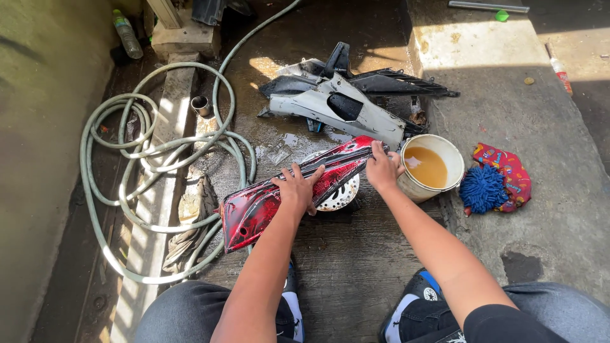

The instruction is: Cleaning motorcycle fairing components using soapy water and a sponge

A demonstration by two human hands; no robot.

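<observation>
on wet concrete, both hands (296, 188) (383, 170) on red panel (267, 200)

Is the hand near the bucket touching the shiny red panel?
Touching. The head view shows the right hand with its fingers curled over the red panel at its upper end.

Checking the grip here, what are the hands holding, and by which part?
Both hold the red panel: the left hand lies across its middle, and the right hand grips its upper end beside the bucket.
</observation>
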